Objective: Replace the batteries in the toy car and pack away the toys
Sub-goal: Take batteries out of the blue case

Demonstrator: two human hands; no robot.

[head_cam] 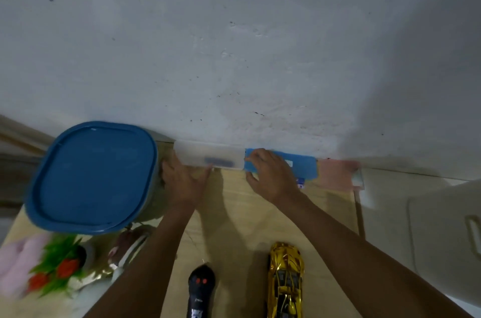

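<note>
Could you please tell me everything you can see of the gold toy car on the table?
The gold toy car is a shiny, metallic-looking sports model with dark windows and cabin detail. It stands on its wheels on the pale wooden table, nose pointing toward the wall, its rear cut off by the bottom edge. Nothing touches it: the black remote control lies apart beside it, and both hands are at the wall.

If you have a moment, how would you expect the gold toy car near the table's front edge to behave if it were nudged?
The gold toy car sits upright, apparently on wheels, so it would probably roll lengthwise and resist sideways pushes. Its mirror-like shell looks smooth, perhaps slippery to grip. It looks like thin rigid plastic, likely light and stiff.
</note>
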